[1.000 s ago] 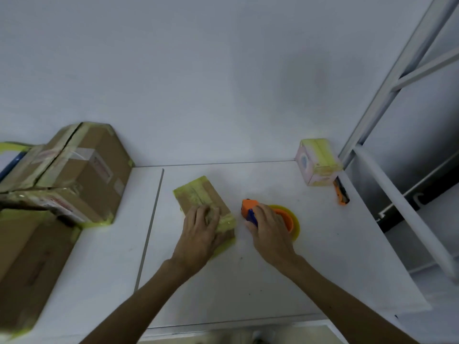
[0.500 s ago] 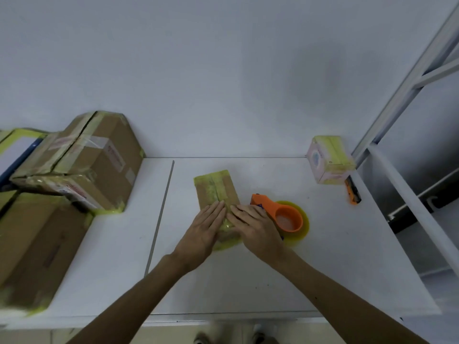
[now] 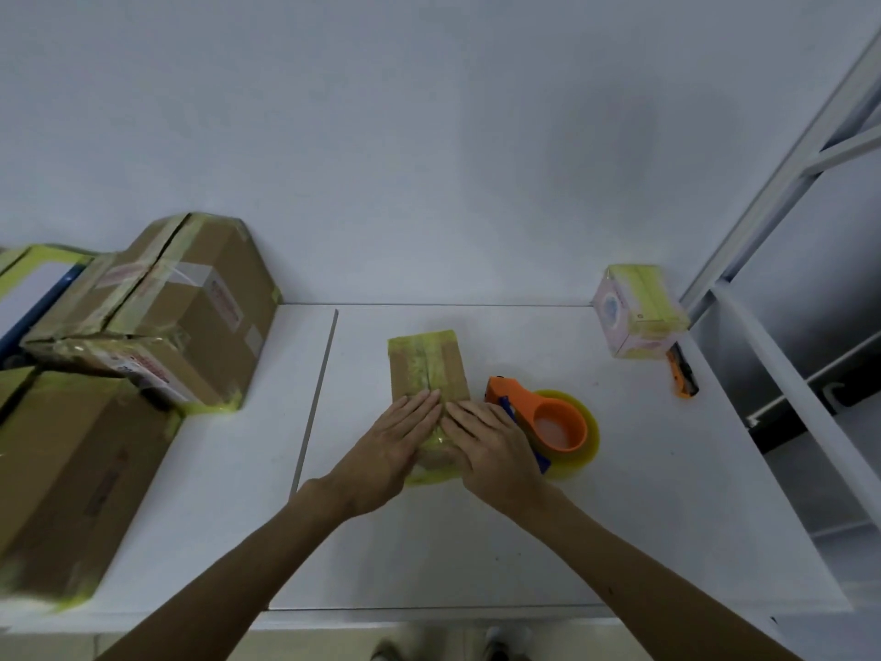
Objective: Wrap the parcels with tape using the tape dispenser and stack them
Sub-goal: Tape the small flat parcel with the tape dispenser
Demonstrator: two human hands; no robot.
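A small flat brown parcel [image 3: 426,367] with yellow tape along its top lies on the white table [image 3: 643,493]. My left hand [image 3: 393,443] and my right hand [image 3: 491,446] both press flat on its near end, fingers straight and side by side. The orange tape dispenser [image 3: 548,419] with its yellow tape roll lies on the table just right of my right hand, touched by neither hand. A stack of taped cardboard boxes [image 3: 157,317] stands at the left.
A small pink box [image 3: 636,312] wrapped in yellow tape stands at the back right. An orange utility knife [image 3: 681,372] lies beside it near the table's right edge. A white metal frame [image 3: 782,355] rises on the right. A seam [image 3: 317,398] splits the tabletop.
My right hand let go of the tape dispenser and came onto the parcel beside my left hand. Both hands now press the tape down. The parcel turned straighter.
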